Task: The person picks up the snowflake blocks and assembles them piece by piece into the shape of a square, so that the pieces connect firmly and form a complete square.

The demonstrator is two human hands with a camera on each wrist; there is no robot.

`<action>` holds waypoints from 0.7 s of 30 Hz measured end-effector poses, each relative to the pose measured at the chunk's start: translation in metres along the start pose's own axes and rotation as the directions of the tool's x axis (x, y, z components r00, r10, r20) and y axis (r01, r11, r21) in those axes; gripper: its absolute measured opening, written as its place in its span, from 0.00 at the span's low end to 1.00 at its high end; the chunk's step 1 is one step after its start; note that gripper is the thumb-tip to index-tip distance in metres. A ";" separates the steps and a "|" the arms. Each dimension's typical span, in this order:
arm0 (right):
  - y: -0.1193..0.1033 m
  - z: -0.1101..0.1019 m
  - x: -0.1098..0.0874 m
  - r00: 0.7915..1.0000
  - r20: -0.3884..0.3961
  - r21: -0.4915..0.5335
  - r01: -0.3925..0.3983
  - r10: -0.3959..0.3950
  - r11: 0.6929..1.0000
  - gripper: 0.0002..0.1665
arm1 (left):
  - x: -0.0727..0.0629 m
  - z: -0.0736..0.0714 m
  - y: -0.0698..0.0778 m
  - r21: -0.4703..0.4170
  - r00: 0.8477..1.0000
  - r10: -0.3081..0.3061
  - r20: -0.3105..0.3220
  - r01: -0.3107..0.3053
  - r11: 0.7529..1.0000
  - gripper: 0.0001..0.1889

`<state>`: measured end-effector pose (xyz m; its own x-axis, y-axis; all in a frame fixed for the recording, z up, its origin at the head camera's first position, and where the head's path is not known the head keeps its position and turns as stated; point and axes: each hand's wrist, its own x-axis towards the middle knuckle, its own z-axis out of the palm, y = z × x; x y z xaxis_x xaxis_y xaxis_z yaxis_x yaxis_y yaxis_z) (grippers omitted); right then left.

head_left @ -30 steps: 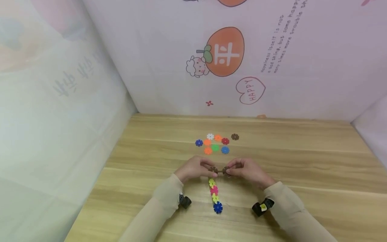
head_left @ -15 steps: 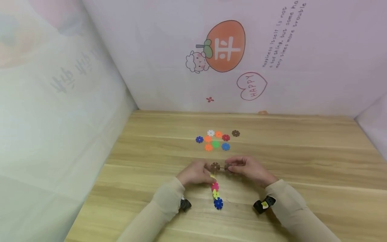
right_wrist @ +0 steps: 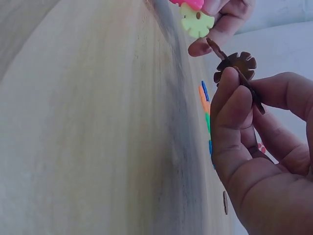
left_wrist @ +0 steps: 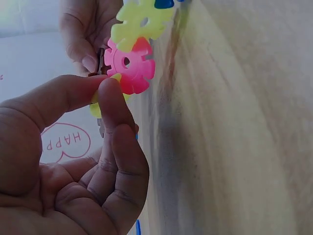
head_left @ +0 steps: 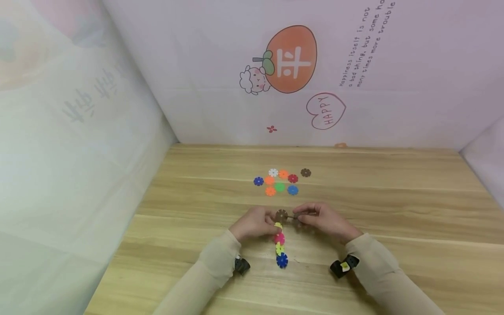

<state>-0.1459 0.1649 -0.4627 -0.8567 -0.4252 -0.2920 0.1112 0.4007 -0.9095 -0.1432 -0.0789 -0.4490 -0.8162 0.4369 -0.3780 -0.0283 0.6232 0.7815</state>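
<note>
Brown discs [head_left: 281, 213] held above wood-grained tabletop [head_left: 386, 197]; printed pale wall [head_left: 208, 70] behind.

From the head, looks forward and down, farthest off, taking in the light-brown wood-grained counter [head_left: 413, 197], the bare left hand [head_left: 253, 224], the bare right hand [head_left: 324, 220] and the white printed cloth [head_left: 220, 87] behind. From the left wrist, looks very close past the palm, turned sideways, with the counter along the picture's right. From the right wrist, just as near, turned oppositely, with the counter at left. Repeats both hands and a pink, round, notched plastic disc [left_wrist: 139, 63] across all three views; repeats a red heart outline [left_wrist: 66, 142] across head and left wrist.
</note>
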 end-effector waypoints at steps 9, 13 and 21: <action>-0.006 0.003 -0.001 1.000 0.000 -0.029 0.011 -0.011 1.000 0.17 | 0.001 0.001 0.004 0.007 1.000 0.008 -0.004 -0.008 1.000 0.15; -0.008 0.002 -0.001 0.999 0.023 -0.042 0.039 -0.038 0.998 0.19 | 0.002 0.003 0.005 0.006 1.000 0.025 -0.013 -0.025 1.000 0.27; -0.009 0.001 0.001 0.996 0.065 -0.044 0.067 -0.065 0.997 0.19 | 0.002 0.005 0.009 -0.004 0.998 0.057 -0.029 -0.057 0.998 0.26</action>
<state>-0.1475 0.1605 -0.4553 -0.8274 -0.5021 -0.2514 0.0309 0.4063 -0.9132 -0.1422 -0.0694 -0.4454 -0.8326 0.4529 -0.3187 0.0160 0.5948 0.8037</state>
